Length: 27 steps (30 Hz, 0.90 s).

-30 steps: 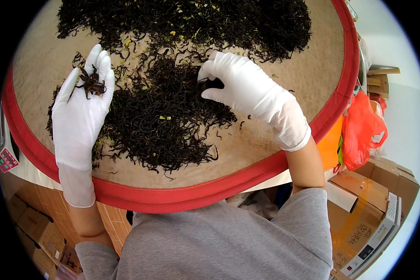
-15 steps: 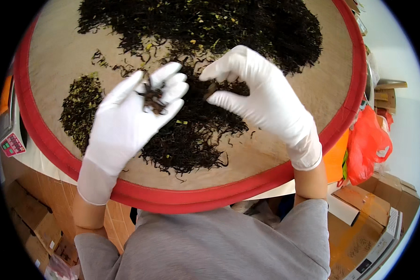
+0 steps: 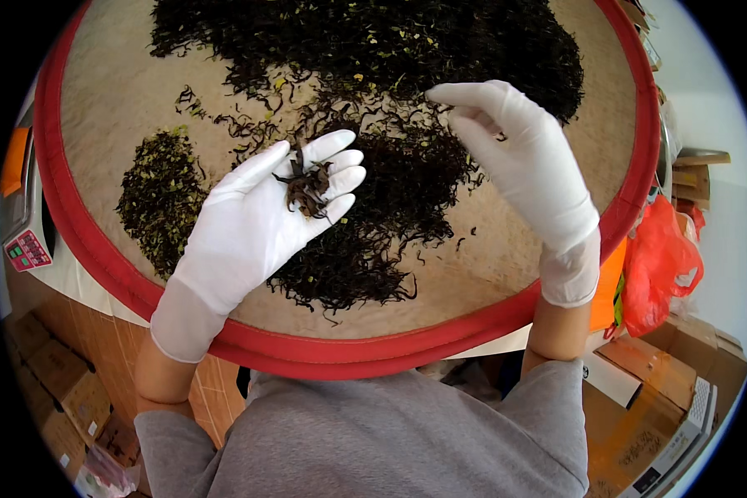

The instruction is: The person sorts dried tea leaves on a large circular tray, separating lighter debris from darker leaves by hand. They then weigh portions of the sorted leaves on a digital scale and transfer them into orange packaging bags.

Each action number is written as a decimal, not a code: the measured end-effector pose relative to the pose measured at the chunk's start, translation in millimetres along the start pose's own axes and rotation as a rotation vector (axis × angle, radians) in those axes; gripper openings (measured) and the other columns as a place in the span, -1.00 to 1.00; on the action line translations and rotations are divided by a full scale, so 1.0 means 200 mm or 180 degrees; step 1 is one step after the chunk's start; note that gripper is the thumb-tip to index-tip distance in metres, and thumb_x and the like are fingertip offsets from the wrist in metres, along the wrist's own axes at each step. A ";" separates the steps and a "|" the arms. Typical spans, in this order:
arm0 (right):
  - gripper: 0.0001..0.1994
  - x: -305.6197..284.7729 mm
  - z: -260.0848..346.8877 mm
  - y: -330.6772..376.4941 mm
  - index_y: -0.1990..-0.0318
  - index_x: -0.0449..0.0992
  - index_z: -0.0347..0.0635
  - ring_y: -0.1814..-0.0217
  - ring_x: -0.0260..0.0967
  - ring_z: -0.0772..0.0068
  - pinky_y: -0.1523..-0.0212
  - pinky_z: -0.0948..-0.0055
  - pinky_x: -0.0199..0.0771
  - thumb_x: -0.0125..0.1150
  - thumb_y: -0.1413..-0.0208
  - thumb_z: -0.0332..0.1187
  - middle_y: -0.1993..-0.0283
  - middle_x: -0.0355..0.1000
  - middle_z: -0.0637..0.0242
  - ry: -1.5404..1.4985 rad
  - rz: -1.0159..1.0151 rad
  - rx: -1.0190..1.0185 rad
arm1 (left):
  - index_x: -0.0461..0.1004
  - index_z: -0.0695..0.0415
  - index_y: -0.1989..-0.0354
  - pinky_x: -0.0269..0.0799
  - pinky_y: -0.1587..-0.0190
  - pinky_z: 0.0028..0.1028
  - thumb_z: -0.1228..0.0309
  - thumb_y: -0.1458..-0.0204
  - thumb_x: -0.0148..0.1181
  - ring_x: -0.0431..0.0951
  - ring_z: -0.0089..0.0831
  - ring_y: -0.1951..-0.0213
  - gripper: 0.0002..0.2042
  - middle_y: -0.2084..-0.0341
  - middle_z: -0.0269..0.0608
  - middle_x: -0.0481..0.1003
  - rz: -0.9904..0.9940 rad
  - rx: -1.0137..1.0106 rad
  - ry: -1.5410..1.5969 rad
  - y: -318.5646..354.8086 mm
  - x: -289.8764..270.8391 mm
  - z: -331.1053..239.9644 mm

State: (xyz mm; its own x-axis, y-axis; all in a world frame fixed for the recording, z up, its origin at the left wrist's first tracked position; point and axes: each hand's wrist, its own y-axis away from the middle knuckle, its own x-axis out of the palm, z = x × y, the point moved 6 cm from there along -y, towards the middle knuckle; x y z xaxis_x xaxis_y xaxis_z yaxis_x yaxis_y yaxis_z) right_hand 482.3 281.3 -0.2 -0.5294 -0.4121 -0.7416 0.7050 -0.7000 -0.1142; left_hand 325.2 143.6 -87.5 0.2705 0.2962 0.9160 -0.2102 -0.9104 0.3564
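My left hand [image 3: 253, 220], in a white glove, is palm up with the fingers loosely extended. A small clump of dark, twisted dried tea leaves [image 3: 309, 189] lies across its palm and fingers. My right hand [image 3: 519, 158], also gloved in white, hovers over the right of the tray with fingers apart and nothing visible in them. Beneath both hands is a spread of loose dark tea leaves [image 3: 365, 270]. The large main heap of tea [image 3: 473, 50] covers the far side. To the left sits a smaller pile of yellowish-brown pieces [image 3: 159, 195].
A round tan tray with a padded red rim [image 3: 373, 355] holds all the tea. A scale with a red keypad [image 3: 26, 251] stands at the left. On the right hang a red plastic bag [image 3: 660, 266] and, below it, cardboard boxes [image 3: 647, 365]. More boxes [image 3: 70, 369] are lower left.
My right hand has lifted away from my left, to the right, and its pinch has loosened. My left hand has shifted slightly right, still carrying the tea leaves. The whole view has shifted a little.
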 end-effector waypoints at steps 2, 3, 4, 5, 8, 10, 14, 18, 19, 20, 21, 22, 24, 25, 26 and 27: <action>-0.81 -0.04 -0.14 0.01 0.13 0.58 -0.20 0.31 0.51 0.26 0.24 0.39 0.50 0.17 -0.13 -0.40 0.31 0.52 0.14 0.0244 -0.0026 0.0154 | 0.07 0.41 -0.34 0.30 -0.20 -0.27 0.25 -0.34 -0.28 0.42 -0.22 -0.11 -0.47 -0.12 0.08 0.36 -0.0047 0.0035 0.0076 0.00 -0.01 -0.01; -0.82 -0.03 -0.15 0.01 0.15 0.58 -0.20 0.30 0.51 0.25 0.24 0.39 0.50 0.18 -0.12 -0.39 0.31 0.52 0.13 0.0296 0.0098 0.0239 | 0.07 0.41 -0.34 0.29 -0.20 -0.27 0.25 -0.34 -0.27 0.41 -0.22 -0.12 -0.48 -0.12 0.08 0.36 -0.0052 0.0094 0.0029 0.00 -0.01 -0.01; -0.82 -0.02 -0.15 0.01 0.16 0.59 -0.20 0.30 0.51 0.23 0.23 0.38 0.50 0.19 -0.12 -0.37 0.31 0.52 0.12 0.0347 0.0223 0.0323 | 0.07 0.40 -0.34 0.29 -0.21 -0.27 0.26 -0.34 -0.26 0.41 -0.22 -0.13 -0.48 -0.12 0.08 0.35 -0.0057 0.0154 -0.0017 0.00 0.00 -0.02; -0.82 0.00 -0.15 0.02 0.18 0.59 -0.21 0.30 0.51 0.22 0.23 0.37 0.50 0.20 -0.11 -0.36 0.30 0.52 0.11 0.0398 0.0349 0.0406 | 0.07 0.40 -0.34 0.29 -0.21 -0.26 0.26 -0.34 -0.25 0.40 -0.22 -0.14 -0.48 -0.12 0.08 0.35 -0.0061 0.0215 -0.0063 0.00 0.00 -0.02; -0.85 0.09 -0.06 0.02 0.21 0.59 -0.20 0.31 0.46 0.51 0.23 0.51 0.49 0.32 -0.07 -0.40 0.30 0.52 0.29 0.0234 0.0565 0.0111 | 0.06 0.39 -0.35 0.24 -0.27 -0.26 0.31 -0.33 -0.23 0.38 -0.23 -0.16 -0.50 -0.14 0.07 0.34 -0.0105 0.0465 0.0051 0.00 -0.02 -0.05; -0.82 0.20 0.03 0.03 0.29 0.59 -0.17 0.36 0.43 0.54 0.27 0.53 0.48 0.44 0.04 -0.36 0.37 0.48 0.34 -0.0163 0.0461 -0.0152 | 0.13 0.46 -0.28 0.23 -0.29 -0.21 0.36 -0.30 -0.17 0.35 -0.13 -0.19 -0.53 -0.14 0.14 0.32 -0.0019 0.0626 0.0382 0.00 -0.02 -0.07; -0.75 0.40 0.17 0.08 0.39 0.54 -0.12 0.39 0.44 0.28 0.38 0.36 0.46 0.46 0.10 -0.20 0.42 0.44 0.32 0.0549 0.0294 -0.0850 | 0.09 0.48 -0.29 0.21 -0.32 -0.20 0.39 -0.31 -0.20 0.34 -0.11 -0.20 -0.53 -0.15 0.18 0.29 0.0076 0.0783 0.0599 -0.01 0.02 -0.06; -0.77 0.48 0.18 0.09 0.41 0.51 -0.11 0.44 0.40 0.24 0.42 0.29 0.42 0.35 0.04 -0.18 0.50 0.36 0.30 0.0868 0.0188 -0.1069 | 0.08 0.49 -0.29 0.22 -0.32 -0.21 0.41 -0.32 -0.22 0.33 -0.11 -0.20 -0.54 -0.15 0.19 0.29 0.0105 0.0831 0.0564 0.00 0.01 -0.07; -0.80 0.50 0.18 0.09 0.40 0.53 -0.12 0.42 0.41 0.25 0.40 0.31 0.42 0.37 0.04 -0.21 0.49 0.37 0.32 0.0940 0.0305 -0.1065 | 0.08 0.49 -0.29 0.23 -0.31 -0.22 0.41 -0.32 -0.23 0.33 -0.12 -0.20 -0.54 -0.15 0.19 0.29 0.0105 0.0848 0.0544 0.00 0.01 -0.07; -0.84 0.49 0.18 0.10 0.41 0.53 -0.12 0.44 0.37 0.25 0.42 0.29 0.40 0.32 0.00 -0.26 0.51 0.33 0.32 0.0932 0.0243 -0.1155 | 0.08 0.49 -0.29 0.22 -0.31 -0.21 0.41 -0.32 -0.23 0.34 -0.12 -0.19 -0.54 -0.15 0.19 0.29 0.0090 0.0840 0.0540 0.00 0.00 -0.06; -0.85 0.50 0.18 0.10 0.41 0.52 -0.12 0.45 0.37 0.25 0.43 0.29 0.39 0.32 0.00 -0.27 0.51 0.32 0.32 0.0972 0.0264 -0.1162 | 0.09 0.49 -0.29 0.22 -0.31 -0.21 0.40 -0.32 -0.23 0.34 -0.12 -0.19 -0.54 -0.15 0.19 0.30 0.0070 0.0834 0.0537 0.00 0.00 -0.06; -0.86 0.51 0.18 0.10 0.42 0.52 -0.12 0.45 0.36 0.25 0.43 0.29 0.39 0.31 0.00 -0.29 0.51 0.32 0.32 0.1012 0.0285 -0.1169 | 0.09 0.49 -0.29 0.22 -0.31 -0.21 0.40 -0.32 -0.23 0.34 -0.12 -0.19 -0.54 -0.14 0.18 0.30 0.0051 0.0828 0.0534 0.00 -0.01 -0.06; -0.88 0.50 0.19 0.10 0.43 0.51 -0.12 0.46 0.35 0.24 0.44 0.28 0.38 0.31 0.00 -0.31 0.51 0.31 0.32 0.1003 0.0304 -0.1223 | 0.10 0.48 -0.29 0.23 -0.31 -0.22 0.39 -0.32 -0.22 0.35 -0.14 -0.18 -0.54 -0.13 0.16 0.32 0.0020 0.0799 0.0558 0.00 0.00 -0.06; -0.88 0.49 0.20 0.10 0.43 0.51 -0.11 0.46 0.34 0.24 0.44 0.28 0.37 0.31 0.00 -0.33 0.51 0.31 0.32 0.0953 0.0302 -0.1270 | 0.10 0.47 -0.29 0.23 -0.30 -0.22 0.39 -0.32 -0.21 0.36 -0.14 -0.18 -0.53 -0.13 0.14 0.32 0.0003 0.0788 0.0570 0.00 0.00 -0.06; -0.89 0.48 0.20 0.10 0.44 0.51 -0.11 0.46 0.34 0.24 0.45 0.27 0.37 0.31 0.00 -0.34 0.51 0.30 0.31 0.0904 0.0300 -0.1316 | 0.10 0.46 -0.30 0.24 -0.30 -0.23 0.38 -0.31 -0.21 0.36 -0.15 -0.17 -0.53 -0.13 0.13 0.33 0.0004 0.0815 0.0499 0.00 -0.01 -0.06; -0.86 0.48 0.20 0.10 0.46 0.49 -0.12 0.47 0.35 0.23 0.45 0.27 0.38 0.29 -0.01 -0.31 0.52 0.32 0.30 0.0896 0.0320 -0.1308 | 0.10 0.45 -0.30 0.24 -0.29 -0.24 0.38 -0.31 -0.20 0.37 -0.15 -0.17 -0.53 -0.13 0.12 0.34 0.0006 0.0838 0.0430 0.01 -0.01 -0.07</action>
State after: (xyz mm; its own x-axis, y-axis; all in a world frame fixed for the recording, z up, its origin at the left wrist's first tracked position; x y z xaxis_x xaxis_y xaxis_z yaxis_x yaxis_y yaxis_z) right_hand 426.1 204.8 -46.0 -0.3413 -0.2528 -0.9053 0.9034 -0.3543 -0.2417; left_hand 310.7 145.8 -87.1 0.1392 0.3142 0.9391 0.0453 -0.9494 0.3109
